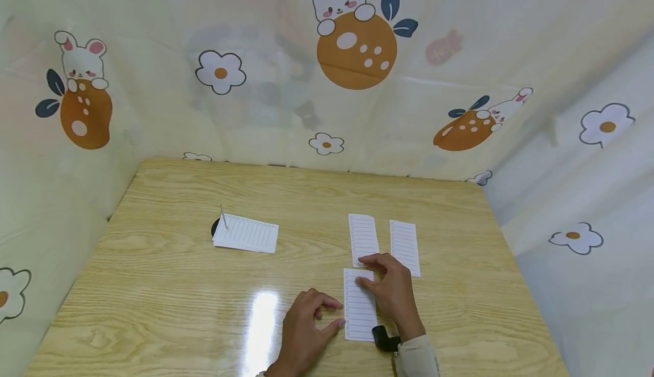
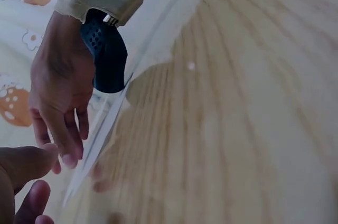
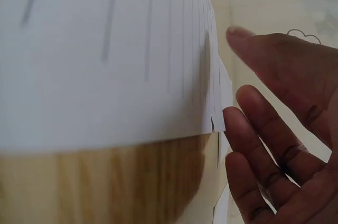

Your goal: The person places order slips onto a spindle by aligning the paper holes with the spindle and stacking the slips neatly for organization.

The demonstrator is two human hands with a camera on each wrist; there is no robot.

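A white lined paper slip [image 1: 360,314] lies lengthwise on the table between my two hands. At its left edge is my left hand [image 1: 305,329], thumb and index finger apart with their tips beside the paper. My right hand [image 1: 392,289] hovers over the slip's upper right part, thumb above the paper and fingers spread loosely. The right wrist view shows these fingers [image 3: 243,129] relaxed with nothing between them. Just beyond lie two more lined slips, one behind the right fingertips [image 1: 363,234] and another farther right [image 1: 403,243], partly hidden by the hand.
Farther left, several lined slips [image 1: 250,235] lie stacked on a spike holder, its thin metal pin [image 1: 223,217] standing up through them and its black base [image 1: 214,227] peeking out. Patterned curtains [image 1: 255,116] border the wooden table [image 1: 168,297]. A black wrist device [image 1: 384,340] sits near my right sleeve.
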